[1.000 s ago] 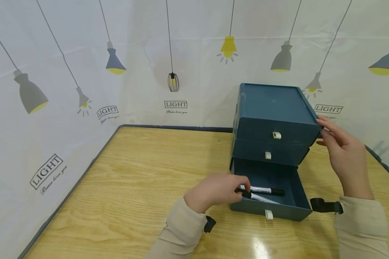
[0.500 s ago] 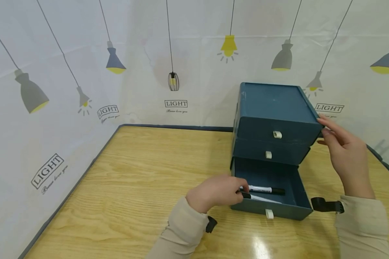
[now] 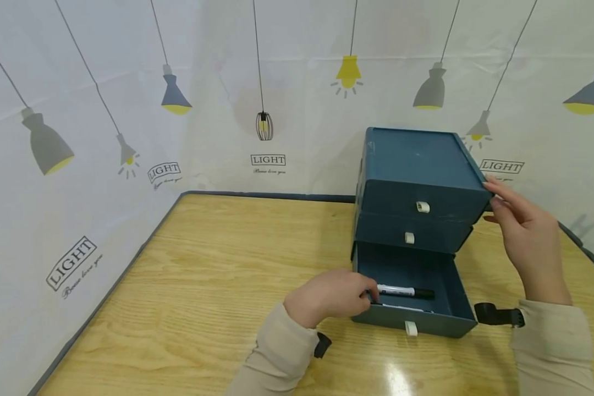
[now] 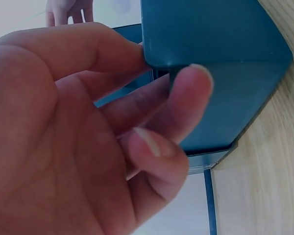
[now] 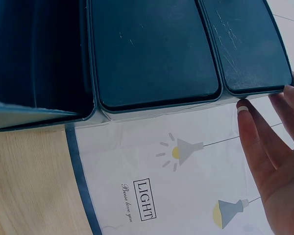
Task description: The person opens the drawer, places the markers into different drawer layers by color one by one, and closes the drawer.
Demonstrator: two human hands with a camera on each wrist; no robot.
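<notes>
A dark blue desktop drawer cabinet (image 3: 423, 159) stands at the right of the table. Its bottom drawer (image 3: 443, 325) is pulled out. Inside lies a white marker (image 3: 401, 291) with a black cap. Close behind the drawer's front wall is a second marker (image 3: 403, 307), mostly hidden by that wall. My left hand (image 3: 329, 297) reaches over the drawer's left front corner and pinches this second marker near its dark end; its fingertips are partly hidden. Fingers of my right hand (image 3: 532, 236) touch the cabinet's upper right edge, also seen in the right wrist view.
The two upper drawers are closed, each with a small white pull tab (image 3: 423, 207). Behind the wooden table (image 3: 193, 308) hangs a white backdrop (image 3: 302, 99) printed with lamps. Black straps (image 3: 497, 314) circle both wrists.
The left hand has lowered the second marker from a tilted position, so that less of it shows above the front wall. The right hand stays at the cabinet's edge.
</notes>
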